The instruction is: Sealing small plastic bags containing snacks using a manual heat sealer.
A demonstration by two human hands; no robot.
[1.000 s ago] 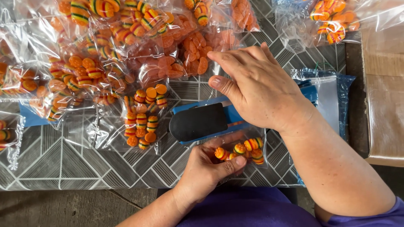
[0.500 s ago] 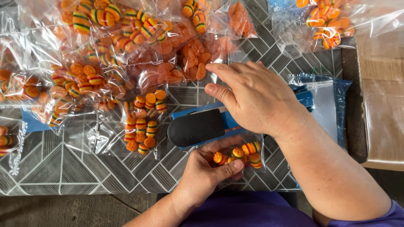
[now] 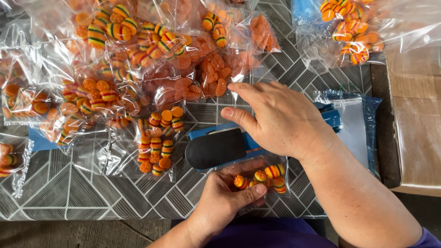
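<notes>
A blue heat sealer with a black handle pad point(image 3: 216, 148) lies across the patterned table. My right hand point(image 3: 280, 120) presses down on the sealer's arm with the palm, fingers spread. Under the sealer's jaw sits a small clear bag of orange striped candies point(image 3: 266, 177). My left hand point(image 3: 227, 193) pinches that bag at its lower left, thumb on top.
Many sealed clear bags of the same orange striped candies point(image 3: 138, 69) are piled over the back and left of the table. A stack of empty clear bags point(image 3: 356, 124) lies at the right. More filled bags point(image 3: 349, 27) sit at the back right. A wooden surface point(image 3: 415, 119) borders the right.
Both hands hold the same grip; the view has shifted so the sealer, the bag and the hands sit slightly lower in the frame.
</notes>
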